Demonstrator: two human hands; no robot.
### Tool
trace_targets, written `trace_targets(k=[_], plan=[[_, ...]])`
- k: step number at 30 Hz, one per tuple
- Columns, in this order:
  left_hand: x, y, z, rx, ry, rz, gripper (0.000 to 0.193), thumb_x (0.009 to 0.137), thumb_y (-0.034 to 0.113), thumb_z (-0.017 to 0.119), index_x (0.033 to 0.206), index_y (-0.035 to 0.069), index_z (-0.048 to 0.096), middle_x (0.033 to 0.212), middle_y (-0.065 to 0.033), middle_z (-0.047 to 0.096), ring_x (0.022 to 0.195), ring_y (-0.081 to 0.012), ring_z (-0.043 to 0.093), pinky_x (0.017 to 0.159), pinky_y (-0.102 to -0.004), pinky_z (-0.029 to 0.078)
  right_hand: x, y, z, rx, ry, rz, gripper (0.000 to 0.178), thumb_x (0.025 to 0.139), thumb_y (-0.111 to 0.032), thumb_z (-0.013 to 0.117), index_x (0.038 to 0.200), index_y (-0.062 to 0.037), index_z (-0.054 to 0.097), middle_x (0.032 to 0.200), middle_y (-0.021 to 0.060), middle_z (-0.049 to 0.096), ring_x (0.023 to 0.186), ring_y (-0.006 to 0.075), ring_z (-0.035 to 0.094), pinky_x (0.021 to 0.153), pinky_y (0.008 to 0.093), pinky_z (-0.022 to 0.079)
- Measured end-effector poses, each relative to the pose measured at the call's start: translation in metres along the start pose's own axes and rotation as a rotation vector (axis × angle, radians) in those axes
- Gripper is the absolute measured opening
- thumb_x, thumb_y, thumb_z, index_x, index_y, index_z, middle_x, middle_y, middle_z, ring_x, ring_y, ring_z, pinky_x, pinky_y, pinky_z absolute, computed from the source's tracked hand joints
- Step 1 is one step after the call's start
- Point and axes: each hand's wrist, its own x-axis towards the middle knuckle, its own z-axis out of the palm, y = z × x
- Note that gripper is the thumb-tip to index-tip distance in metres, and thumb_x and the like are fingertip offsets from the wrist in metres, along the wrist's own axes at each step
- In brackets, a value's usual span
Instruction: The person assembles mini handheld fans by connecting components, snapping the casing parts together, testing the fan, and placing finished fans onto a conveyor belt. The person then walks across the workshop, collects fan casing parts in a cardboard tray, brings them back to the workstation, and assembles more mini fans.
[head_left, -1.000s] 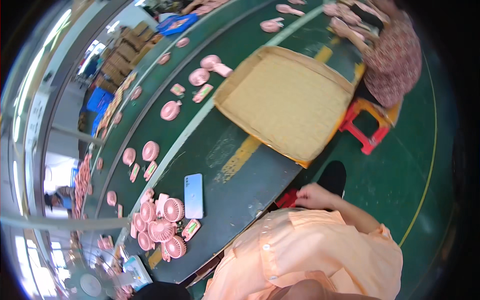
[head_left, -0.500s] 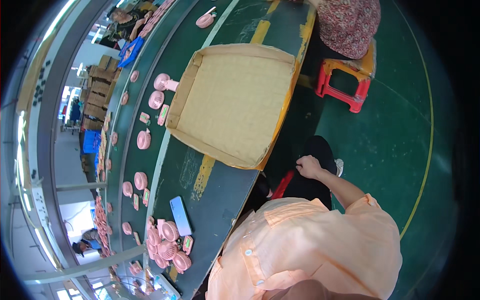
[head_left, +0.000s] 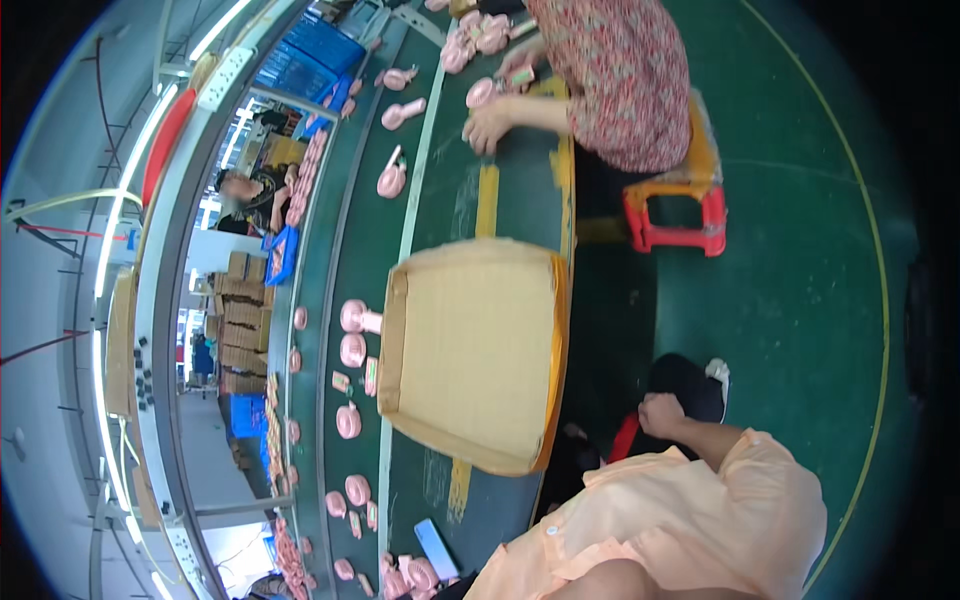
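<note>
My right hand (head_left: 661,415) lies curled into a loose fist on my dark-trousered thigh (head_left: 690,387), right of the bench, with nothing visible in it. My left hand is out of view. A shallow cardboard tray (head_left: 470,360) sits on the bench beside me, its bare tan bottom showing. Nearer to me, a phone with a pale blue back (head_left: 436,548) lies beside a heap of pink handheld-fan parts (head_left: 420,573), partly cut off by the lower edge. More pink fan parts (head_left: 348,421) stand on the green belt left of the tray.
At the far end, a co-worker in a floral top (head_left: 620,80) handles pink fan parts with their hands (head_left: 488,125), seated on a red and yellow stool (head_left: 675,222). Across the belt are another person (head_left: 262,200), a blue bin (head_left: 282,255) and stacked cartons (head_left: 243,325).
My view has swung, so the tray and phone appear lower and more of the co-worker shows, including their hands. My right hand stays on my thigh, its fingers curled.
</note>
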Motion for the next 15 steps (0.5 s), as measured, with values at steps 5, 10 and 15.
trace_targets(k=[5, 10, 15], plan=[[-0.073, -0.046, 0.257, -0.339, 0.498, -0.047, 0.02, 0.09, 0.024, 0.046, 0.099, 0.008, 0.054, 0.077, -0.0058, 0.05, 0.071, -0.0201, 0.048, 0.067, -0.032, 0.042, 0.016, 0.011, -0.007, -0.048, -0.249, 0.106, 0.021, 0.07, -0.026, 0.059, 0.076, -0.0094, 0.071, 0.083, 0.0148, 0.067, 0.078, 0.0305, 0.067, 0.068, 0.0431, 0.054], [-0.252, -0.048, 0.627, -0.583, 1.224, -0.078, 0.016, 0.084, 0.02, 0.05, 0.085, 0.004, 0.053, 0.076, -0.0108, 0.052, 0.073, -0.028, 0.052, 0.078, -0.0371, 0.045, -0.024, 0.036, -0.063, 0.035, -0.507, 0.338, 0.024, 0.072, -0.027, 0.059, 0.091, -0.0174, 0.072, 0.094, 0.0124, 0.068, 0.091, 0.0297, 0.065, 0.074, 0.0423, 0.052], [-0.359, -0.095, 0.754, -0.489, 1.691, 0.092, 0.015, 0.065, 0.014, 0.056, 0.075, 0.003, 0.054, 0.076, -0.0119, 0.053, 0.082, -0.0324, 0.054, 0.08, -0.0366, 0.045, -0.065, 0.103, -0.157, 0.287, -0.383, 0.476, 0.029, 0.07, -0.018, 0.057, 0.094, -0.0088, 0.07, 0.098, 0.0173, 0.066, 0.094, 0.0342, 0.063, 0.082, 0.0426, 0.052]])
